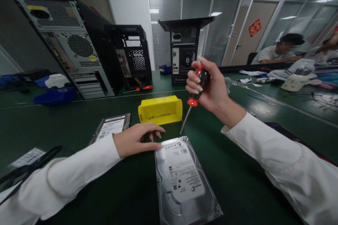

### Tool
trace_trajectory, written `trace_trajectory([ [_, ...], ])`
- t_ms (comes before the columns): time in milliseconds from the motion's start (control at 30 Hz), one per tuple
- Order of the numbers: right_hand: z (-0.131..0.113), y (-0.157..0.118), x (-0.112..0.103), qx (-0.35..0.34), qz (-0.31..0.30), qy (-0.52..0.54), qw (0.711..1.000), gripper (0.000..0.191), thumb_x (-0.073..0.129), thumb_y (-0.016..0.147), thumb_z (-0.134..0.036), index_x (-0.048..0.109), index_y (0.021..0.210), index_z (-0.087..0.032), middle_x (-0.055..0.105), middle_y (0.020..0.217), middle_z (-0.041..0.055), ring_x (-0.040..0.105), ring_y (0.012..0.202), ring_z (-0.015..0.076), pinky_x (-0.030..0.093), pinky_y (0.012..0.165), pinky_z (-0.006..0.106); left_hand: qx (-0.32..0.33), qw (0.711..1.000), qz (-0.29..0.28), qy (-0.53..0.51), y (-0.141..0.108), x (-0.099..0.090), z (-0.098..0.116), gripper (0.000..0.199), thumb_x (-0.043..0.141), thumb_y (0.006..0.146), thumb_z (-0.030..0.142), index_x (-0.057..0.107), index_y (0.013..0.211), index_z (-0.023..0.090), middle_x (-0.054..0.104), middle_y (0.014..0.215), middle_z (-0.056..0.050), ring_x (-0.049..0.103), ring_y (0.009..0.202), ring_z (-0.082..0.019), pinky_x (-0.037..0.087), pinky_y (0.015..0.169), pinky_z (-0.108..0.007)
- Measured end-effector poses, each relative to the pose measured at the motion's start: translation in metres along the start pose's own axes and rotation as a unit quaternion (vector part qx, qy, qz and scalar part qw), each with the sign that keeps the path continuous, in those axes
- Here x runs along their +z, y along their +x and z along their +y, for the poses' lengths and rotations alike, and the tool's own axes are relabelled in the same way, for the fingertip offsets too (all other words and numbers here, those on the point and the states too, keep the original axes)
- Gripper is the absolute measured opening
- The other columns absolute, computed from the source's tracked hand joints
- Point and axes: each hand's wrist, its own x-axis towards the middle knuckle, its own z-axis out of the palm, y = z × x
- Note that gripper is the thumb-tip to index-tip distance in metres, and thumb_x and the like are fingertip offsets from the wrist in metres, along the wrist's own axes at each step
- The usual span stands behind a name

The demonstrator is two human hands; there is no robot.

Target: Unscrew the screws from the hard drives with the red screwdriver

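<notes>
A silver hard drive (pixel 185 179) with a white label lies on the green table in front of me. My left hand (pixel 141 139) has its fingers apart, the thumb touching the drive's far left corner. In my right hand (pixel 207 86) is a screwdriver (pixel 194 100) with a red and black handle. Its shaft slants down, and the tip is close to the drive's far edge; whether it touches anything cannot be made out. Just beyond my left hand sits a yellow bin (pixel 161 110). Part of a second hard drive (pixel 112 126) shows behind my left wrist.
Computer cases (pixel 79 47), (pixel 185 52) stand at the back, with another screwdriver (pixel 139 88) near them. A blue bin (pixel 55 95) is at the left. A dark flat object (pixel 290 135) lies by my right sleeve. People (pixel 285 49) sit at the far right.
</notes>
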Motion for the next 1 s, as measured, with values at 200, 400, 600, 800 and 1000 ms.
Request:
trace_trajectory([
  [200, 0.009, 0.002, 0.016, -0.031, 0.056, 0.022, 0.998, 0.022, 0.048, 0.079, -0.031, 0.038, 0.064, -0.018, 0.034, 0.043, -0.0083, 0.023, 0.031, 0.0028, 0.018, 0.033, 0.017, -0.011, 0.995, -0.095, -0.038, 0.002, -0.017, -0.015, 0.025, 0.051, 0.086, 0.028, 0.063, 0.101, 0.012, 0.067, 0.083, -0.005, 0.062, 0.075, -0.015, 0.047, 0.067, -0.022],
  [400, 0.023, 0.010, 0.046, -0.016, 0.002, 0.011, 1.000, 0.029, 0.054, 0.079, -0.038, 0.039, 0.063, -0.018, 0.036, 0.041, -0.0087, 0.025, 0.028, 0.0026, 0.018, 0.030, 0.016, -0.002, 0.978, -0.152, -0.146, 0.003, -0.012, -0.033, 0.030, 0.058, 0.081, 0.020, 0.062, 0.110, 0.013, 0.071, 0.095, -0.007, 0.064, 0.074, -0.012, 0.046, 0.057, -0.014],
  [600, 0.044, 0.016, 0.054, -0.014, -0.025, 0.008, 1.000, 0.039, 0.052, 0.080, -0.051, 0.039, 0.064, -0.018, 0.037, 0.041, -0.0085, 0.028, 0.029, 0.0034, 0.021, 0.030, 0.017, 0.003, 0.955, -0.141, -0.261, 0.008, 0.002, -0.050, 0.029, 0.068, 0.075, 0.021, 0.068, 0.103, 0.013, 0.074, 0.086, -0.006, 0.069, 0.076, -0.015, 0.054, 0.069, -0.019],
  [800, 0.049, 0.015, 0.057, -0.016, -0.031, 0.012, 0.999, 0.038, 0.052, 0.080, -0.051, 0.039, 0.064, -0.018, 0.037, 0.041, -0.0088, 0.026, 0.030, 0.0038, 0.022, 0.030, 0.017, 0.016, 0.946, -0.140, -0.292, 0.009, 0.004, -0.049, 0.025, 0.070, 0.074, 0.022, 0.071, 0.098, 0.014, 0.074, 0.086, -0.005, 0.069, 0.078, -0.016, 0.055, 0.068, -0.018],
  [1000, 0.050, 0.014, 0.060, -0.011, -0.021, -0.004, 1.000, 0.037, 0.050, 0.081, -0.049, 0.040, 0.063, -0.019, 0.037, 0.040, -0.0079, 0.026, 0.029, 0.0044, 0.022, 0.029, 0.018, 0.017, 0.947, -0.142, -0.288, 0.008, 0.001, -0.044, 0.023, 0.067, 0.076, 0.016, 0.071, 0.099, 0.014, 0.074, 0.086, -0.005, 0.069, 0.077, -0.015, 0.054, 0.070, -0.017],
])
